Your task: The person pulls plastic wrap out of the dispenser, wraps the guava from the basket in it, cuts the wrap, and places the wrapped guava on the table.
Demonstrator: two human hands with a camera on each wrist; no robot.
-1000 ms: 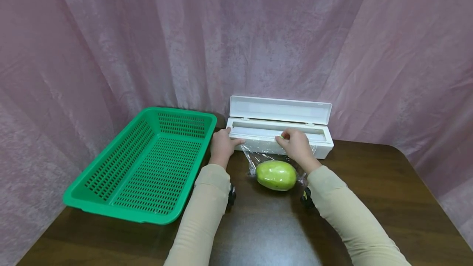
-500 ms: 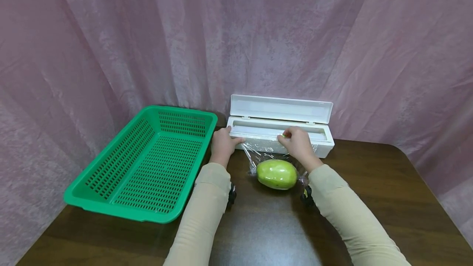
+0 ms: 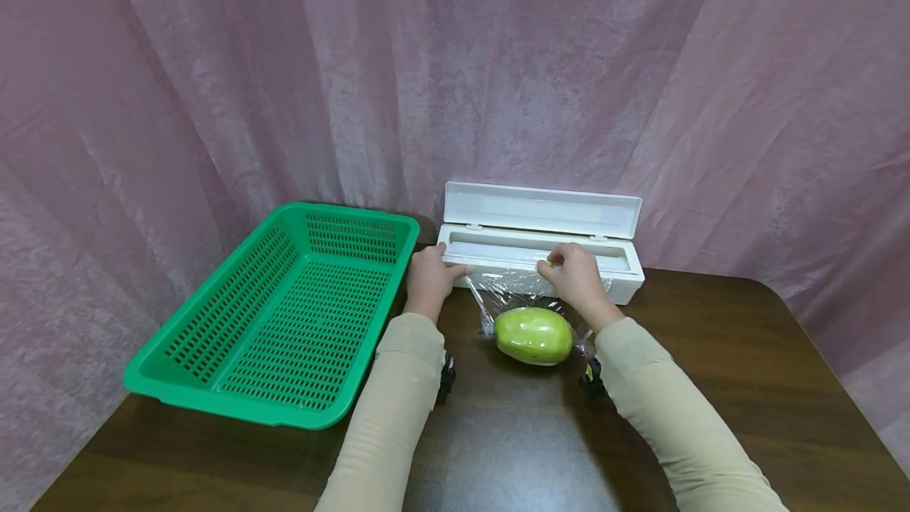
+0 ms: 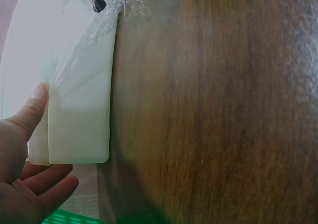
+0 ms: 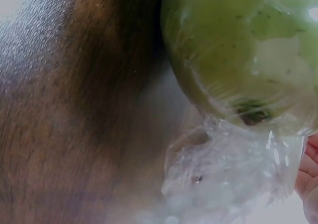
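A white cling film dispenser [image 3: 462, 279] stands at the back of the table with its lid raised and the film roll inside. My left hand [image 3: 428, 279] grips the dispenser's left end; in the left wrist view the thumb [image 4: 36, 102] lies on its front and the fingers reach round the end. My right hand [image 3: 574, 279] pinches a small green slide cutter [image 3: 550, 262] on the front edge, mostly hidden by the fingers. Clear cling film [image 3: 490, 295] stretches from that edge to a green oval fruit [image 3: 533, 336], wrapped in film, with bunched film [image 5: 223, 169] at its end.
A green plastic basket [image 3: 138, 374] with slotted walls stands to the left, close to my left forearm. Behind the brown wooden table [image 3: 512, 449] hangs a pink curtain [image 3: 540, 62]. Dark wrist devices [image 3: 446, 374] sit under both sleeves.
My right hand has slid a little to the right along the dispenser's front edge with the green cutter. The left hand, dispenser and fruit stay in place.
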